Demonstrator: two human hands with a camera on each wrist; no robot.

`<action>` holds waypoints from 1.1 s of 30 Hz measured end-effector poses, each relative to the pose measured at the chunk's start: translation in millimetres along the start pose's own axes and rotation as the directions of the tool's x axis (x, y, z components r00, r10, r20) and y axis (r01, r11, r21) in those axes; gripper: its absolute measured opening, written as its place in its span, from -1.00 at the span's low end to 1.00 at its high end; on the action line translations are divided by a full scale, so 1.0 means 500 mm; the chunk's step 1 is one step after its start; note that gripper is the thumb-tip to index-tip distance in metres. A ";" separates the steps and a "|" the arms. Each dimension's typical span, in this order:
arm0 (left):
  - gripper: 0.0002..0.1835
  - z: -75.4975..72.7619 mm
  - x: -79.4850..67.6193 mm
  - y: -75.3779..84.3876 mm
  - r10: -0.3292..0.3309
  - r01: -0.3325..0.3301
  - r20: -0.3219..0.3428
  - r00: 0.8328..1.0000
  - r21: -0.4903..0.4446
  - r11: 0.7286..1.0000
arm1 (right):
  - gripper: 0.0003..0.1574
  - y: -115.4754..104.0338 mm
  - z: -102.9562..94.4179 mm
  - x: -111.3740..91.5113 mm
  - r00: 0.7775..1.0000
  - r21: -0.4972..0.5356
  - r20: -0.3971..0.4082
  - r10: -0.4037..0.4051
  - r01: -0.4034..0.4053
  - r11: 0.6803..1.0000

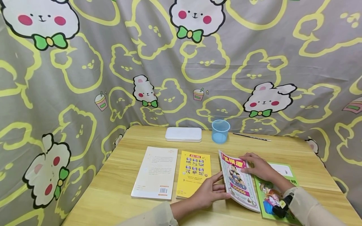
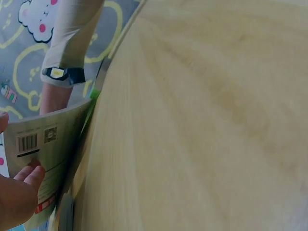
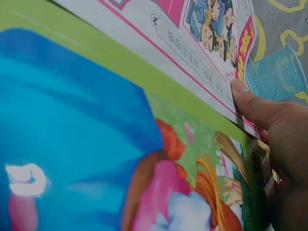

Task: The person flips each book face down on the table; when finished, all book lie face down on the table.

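Both hands hold a thin book (image 1: 238,185) with a pink and white cover, tilted up off the table. My left hand (image 1: 204,194) grips its left edge, thumb on the front; in the left wrist view its fingers (image 2: 32,175) lie against the back cover (image 2: 55,154), near a barcode. At the upper right edge, my right hand (image 1: 258,168) pinches the book, and the right wrist view shows the thumb (image 3: 248,98) on the front cover. Partly hidden under the right forearm lies a green-bordered book (image 1: 268,204). A yellow book (image 1: 193,180) lies left of the held one.
A white book (image 1: 155,172) lies at the left of the wooden table (image 1: 113,185). Along the back are a white case (image 1: 183,134), a blue mesh cup (image 1: 220,131) and a thin dark stick, perhaps a pencil (image 1: 251,137). A patterned curtain (image 1: 169,62) hangs behind.
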State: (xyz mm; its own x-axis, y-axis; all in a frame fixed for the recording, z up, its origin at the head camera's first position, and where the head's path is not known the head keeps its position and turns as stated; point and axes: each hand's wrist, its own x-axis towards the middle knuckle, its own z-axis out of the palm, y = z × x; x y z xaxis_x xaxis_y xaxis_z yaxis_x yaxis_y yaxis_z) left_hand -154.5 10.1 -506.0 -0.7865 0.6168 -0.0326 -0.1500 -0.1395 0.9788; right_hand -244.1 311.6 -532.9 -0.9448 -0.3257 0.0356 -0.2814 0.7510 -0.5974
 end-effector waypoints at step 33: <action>-0.04 0.013 -0.002 0.000 0.087 -0.087 0.062 0.994 -0.009 0.996 | -0.13 -0.043 -0.040 0.024 0.989 0.064 0.145 -0.032 0.023 0.998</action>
State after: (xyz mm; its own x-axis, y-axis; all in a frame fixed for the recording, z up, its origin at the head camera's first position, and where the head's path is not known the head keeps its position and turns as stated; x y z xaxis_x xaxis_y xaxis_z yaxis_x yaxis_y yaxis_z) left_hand -149.8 14.3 -504.5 -0.7576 0.6494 0.0653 -0.0870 -0.1995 0.9760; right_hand -252.7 303.2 -503.8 -0.9010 -0.4294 -0.0617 -0.2919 0.7052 -0.6461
